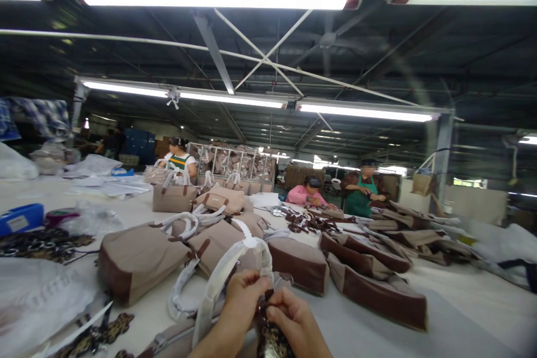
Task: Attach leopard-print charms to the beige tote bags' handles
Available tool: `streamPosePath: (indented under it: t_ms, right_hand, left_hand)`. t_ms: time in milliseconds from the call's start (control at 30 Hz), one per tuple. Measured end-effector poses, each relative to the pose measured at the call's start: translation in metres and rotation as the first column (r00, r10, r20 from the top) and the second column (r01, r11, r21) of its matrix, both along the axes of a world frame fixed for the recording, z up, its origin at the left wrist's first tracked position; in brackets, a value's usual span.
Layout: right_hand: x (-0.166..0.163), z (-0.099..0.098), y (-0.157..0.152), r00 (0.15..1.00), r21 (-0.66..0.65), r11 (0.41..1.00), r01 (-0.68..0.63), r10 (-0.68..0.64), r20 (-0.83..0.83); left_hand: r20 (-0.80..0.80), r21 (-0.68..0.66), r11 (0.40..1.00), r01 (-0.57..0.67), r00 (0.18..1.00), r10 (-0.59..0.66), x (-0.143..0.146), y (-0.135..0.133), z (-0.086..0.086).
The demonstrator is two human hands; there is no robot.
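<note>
My left hand and my right hand meet at the bottom centre, both with fingers pinched around a small dark metal fitting at the top of a leopard-print strap. Right behind them stands a beige handbag whose handle is wrapped in white protective film. The fitting is mostly hidden by my fingers.
Several beige and brown handbags lie across the long white table. Leopard straps, a blue box and plastic bags sit at the left. Three other people work at the far end, by a wire cage of bags.
</note>
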State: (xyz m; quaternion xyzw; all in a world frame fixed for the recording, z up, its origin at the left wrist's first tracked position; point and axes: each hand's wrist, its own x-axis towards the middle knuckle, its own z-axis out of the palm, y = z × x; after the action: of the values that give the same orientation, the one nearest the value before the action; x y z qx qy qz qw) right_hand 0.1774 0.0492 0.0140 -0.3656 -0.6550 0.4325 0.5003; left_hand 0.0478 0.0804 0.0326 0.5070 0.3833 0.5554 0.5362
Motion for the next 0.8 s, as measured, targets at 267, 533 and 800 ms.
streamPosePath:
  t_ms: [267,533,800]
  right_hand:
    - [-0.013,-0.011,0.000,0.989,-0.050,0.994,0.099,-0.104,-0.103]
    - [-0.024,-0.017,0.005,0.964,-0.032,0.974,0.224,-0.227,-0.140]
    - [-0.018,-0.023,0.011,0.906,-0.174,0.947,0.269,-0.310,-0.287]
  left_hand:
    - [0.008,0.088,0.996,-0.030,1.000,0.029,-0.001,-0.003,0.001]
    - [0.013,0.092,0.996,-0.014,1.000,0.013,-0.006,0.007,-0.007]
    - [0.008,0.101,0.995,-0.006,1.000,0.005,-0.007,0.004,-0.010]
